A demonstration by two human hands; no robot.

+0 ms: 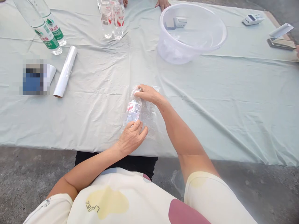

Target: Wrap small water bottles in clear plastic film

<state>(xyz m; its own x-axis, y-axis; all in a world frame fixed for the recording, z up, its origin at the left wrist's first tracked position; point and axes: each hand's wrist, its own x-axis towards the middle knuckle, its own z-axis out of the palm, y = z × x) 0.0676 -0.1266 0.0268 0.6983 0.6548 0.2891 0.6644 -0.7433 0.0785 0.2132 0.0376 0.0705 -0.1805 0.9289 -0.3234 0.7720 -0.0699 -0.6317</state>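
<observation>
A small clear water bottle [134, 107] with a red and white label lies on the cloth-covered table in front of me. Clear plastic film [149, 119] lies under and around it, spreading out to its right. My left hand [133, 137] grips the base end of the bottle with curled fingers. At the cap end, my right hand [148, 93] is closed round the neck, with film bunched at its fingertips. The cap itself is mostly hidden by film and fingers.
A roll of plastic film [65, 73] lies to the left, near two large water bottles [50, 39]. Small bottles [113, 20] stand at the back. A translucent basin [177, 51] holds crumpled film. Two small devices [253, 19] [281, 37] sit at right. Another person's hand [163, 4] rests on the far edge.
</observation>
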